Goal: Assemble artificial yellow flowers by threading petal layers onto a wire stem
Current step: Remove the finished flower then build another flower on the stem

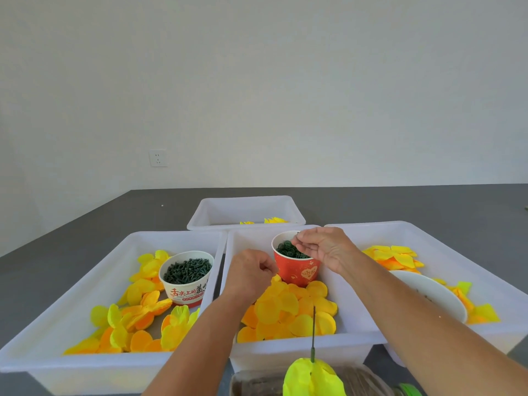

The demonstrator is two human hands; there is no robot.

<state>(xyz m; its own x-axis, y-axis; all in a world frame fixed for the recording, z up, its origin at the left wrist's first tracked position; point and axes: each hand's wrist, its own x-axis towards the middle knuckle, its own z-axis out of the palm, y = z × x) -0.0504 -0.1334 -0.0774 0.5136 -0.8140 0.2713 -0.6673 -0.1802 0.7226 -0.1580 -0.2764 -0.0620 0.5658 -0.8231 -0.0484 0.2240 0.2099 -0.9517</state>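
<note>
Right hand (323,248) pinched green rings (288,250) at the red cup (295,267) | left hand (251,271) curled on a yellow petal (276,278) | wire stem (313,330) upright, nearer the viewer, between both forearms.

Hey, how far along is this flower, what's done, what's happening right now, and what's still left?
Done: yellow petal layers already sit on the wire stem, its upper length bare. In hand: the right hand picks at green rings in the red cup; the left hand pinches a yellow petal. Left: loose petals fill the middle tray and left tray, so plenty remains.
</note>
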